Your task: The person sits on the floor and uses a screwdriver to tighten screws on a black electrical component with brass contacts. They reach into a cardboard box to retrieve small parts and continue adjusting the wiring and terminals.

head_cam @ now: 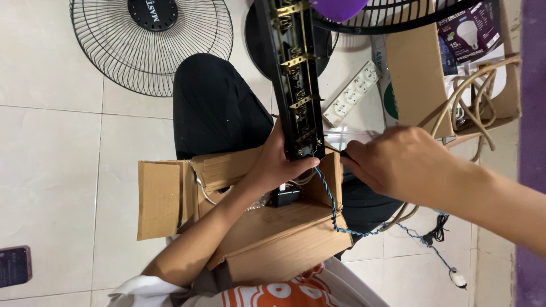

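Left hand (278, 162) clenched around the opened black power strip (294, 74), held above the cardboard box (273, 239). Right hand (398, 162), at 3 o'clock, grasps a dark tool (336, 150) at the strip's blue cable (333, 210) end. Housing open; brass contacts exposed; wiring unfinished.

An open brown cardboard box (273, 239) sits in the person's lap at the centre, its flaps spread to the left. A second brown cardboard box (418, 74) lies at the upper right, and on it rests a purple and white light-bulb carton (472, 28) with a bulb pictured. A dark phone screen (14, 266) lies on the floor tiles at the lower left edge.
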